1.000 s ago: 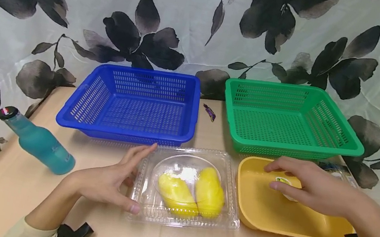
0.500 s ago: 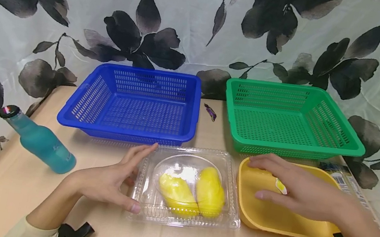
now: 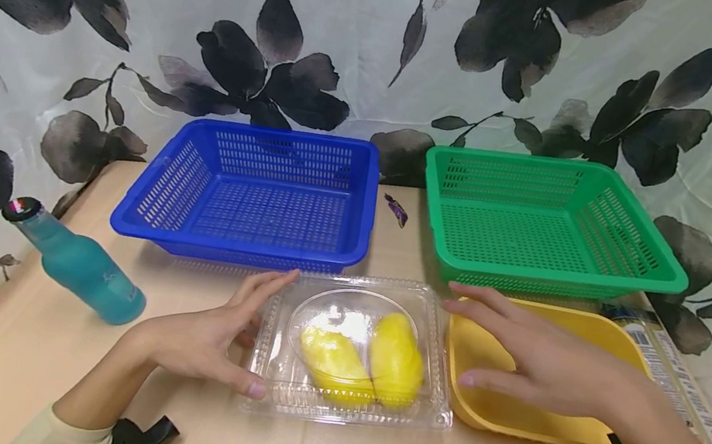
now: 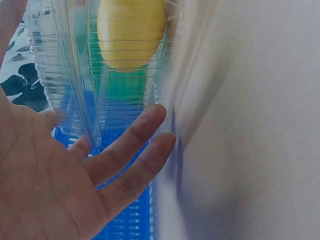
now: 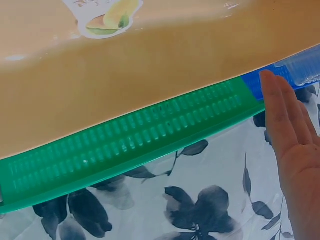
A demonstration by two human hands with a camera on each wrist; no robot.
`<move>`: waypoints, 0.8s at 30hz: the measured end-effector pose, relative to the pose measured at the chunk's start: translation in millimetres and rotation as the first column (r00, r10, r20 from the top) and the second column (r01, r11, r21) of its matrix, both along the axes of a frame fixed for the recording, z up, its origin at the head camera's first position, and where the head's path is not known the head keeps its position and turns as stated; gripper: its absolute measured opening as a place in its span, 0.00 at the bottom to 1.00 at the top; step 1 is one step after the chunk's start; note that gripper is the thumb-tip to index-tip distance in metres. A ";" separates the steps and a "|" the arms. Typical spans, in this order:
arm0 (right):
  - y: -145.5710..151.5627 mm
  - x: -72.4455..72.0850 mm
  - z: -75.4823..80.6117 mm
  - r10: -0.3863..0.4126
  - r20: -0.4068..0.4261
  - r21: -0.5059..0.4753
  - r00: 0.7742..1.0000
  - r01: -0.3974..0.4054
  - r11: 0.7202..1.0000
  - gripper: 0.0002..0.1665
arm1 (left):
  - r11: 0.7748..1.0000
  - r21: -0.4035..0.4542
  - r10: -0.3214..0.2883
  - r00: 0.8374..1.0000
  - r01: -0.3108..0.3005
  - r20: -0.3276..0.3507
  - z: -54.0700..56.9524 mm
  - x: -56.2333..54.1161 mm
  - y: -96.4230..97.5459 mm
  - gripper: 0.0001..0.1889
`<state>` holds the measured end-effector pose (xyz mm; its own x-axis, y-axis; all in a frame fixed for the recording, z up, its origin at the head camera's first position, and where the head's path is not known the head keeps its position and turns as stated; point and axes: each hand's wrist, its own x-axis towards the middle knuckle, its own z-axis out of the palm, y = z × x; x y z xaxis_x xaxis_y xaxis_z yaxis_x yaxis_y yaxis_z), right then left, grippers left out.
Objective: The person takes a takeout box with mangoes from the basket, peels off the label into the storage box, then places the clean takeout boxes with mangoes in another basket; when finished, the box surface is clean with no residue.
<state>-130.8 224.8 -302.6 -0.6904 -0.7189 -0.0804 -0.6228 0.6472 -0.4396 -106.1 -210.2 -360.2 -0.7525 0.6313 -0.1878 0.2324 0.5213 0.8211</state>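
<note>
A clear plastic clamshell box [image 3: 271,389] lies in the middle of the table with two yellow, fruit-like pieces [image 3: 396,362] inside. My left hand [image 3: 208,343] is at its left side, thumb toward the front corner and fingers toward the back corner. The left wrist view shows those fingers [image 4: 145,160] spread beside the box's ridged edge. Over the yellow tray [image 3: 534,426] reaches my right hand [image 3: 538,358], fingers extended and fingertips right at the box's right edge. In the right wrist view a label with a fruit picture [image 5: 111,20] shows on the tray.
A blue basket [image 3: 238,248] and a green basket [image 3: 552,277] stand behind, with a small purple wrapper [image 3: 395,211] between them. A teal bottle [image 3: 85,275] with a dark cap lies at left. A package with a barcode [image 3: 652,354] pokes out behind the tray.
My right hand has moved left across the yellow tray to the box's right edge, its fingers stretching out. The left hand and the box have stayed in place.
</note>
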 end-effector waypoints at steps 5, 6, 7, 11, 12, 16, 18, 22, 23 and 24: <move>-5.4 0.5 -1.1 0.023 0.006 0.014 1.000 -0.023 1.000 0.46 | 1.000 0.016 -0.003 1.000 0.003 0.005 -0.2 0.1 -0.1 0.68; -6.3 0.5 -1.6 0.026 0.010 0.019 1.000 -0.027 0.999 0.46 | 1.000 0.019 -0.004 1.000 0.004 0.004 0.0 0.1 -0.1 0.68; -7.5 0.3 -2.0 0.028 0.018 0.026 0.999 -0.029 0.999 0.47 | 1.000 0.019 -0.003 1.000 0.003 0.006 0.0 0.1 -0.1 0.68; -12.5 0.2 -3.5 0.021 0.069 0.046 0.997 -0.024 0.999 0.51 | 1.000 0.020 -0.001 1.000 0.001 0.004 -0.1 0.2 -0.8 0.67; -13.9 0.4 -3.6 0.021 0.078 0.048 0.997 -0.025 0.999 0.52 | 1.000 0.018 0.003 1.000 -0.003 0.002 -0.1 0.3 -0.8 0.66; -18.9 2.5 -3.1 0.023 0.106 0.075 0.994 -0.031 0.997 0.55 | 1.000 0.011 0.008 1.000 -0.008 -0.015 -0.2 1.4 -0.2 0.65; -20.8 3.9 -2.3 0.024 0.116 0.093 0.993 -0.034 0.995 0.57 | 1.000 -0.001 0.009 1.000 -0.009 -0.027 0.4 2.5 0.2 0.65; -22.8 6.5 -1.4 0.006 0.134 0.119 0.991 -0.022 0.993 0.61 | 0.999 -0.037 0.015 0.999 -0.017 -0.048 2.8 4.6 1.5 0.63; -23.6 6.6 -1.3 -0.002 0.142 0.122 0.990 -0.015 0.992 0.62 | 0.999 -0.046 0.018 0.998 -0.020 -0.054 3.7 5.5 1.5 0.62; -24.4 6.7 -1.2 -0.011 0.151 0.129 0.989 -0.008 0.992 0.64 | 0.998 -0.056 0.022 0.998 -0.025 -0.057 4.8 6.4 1.7 0.61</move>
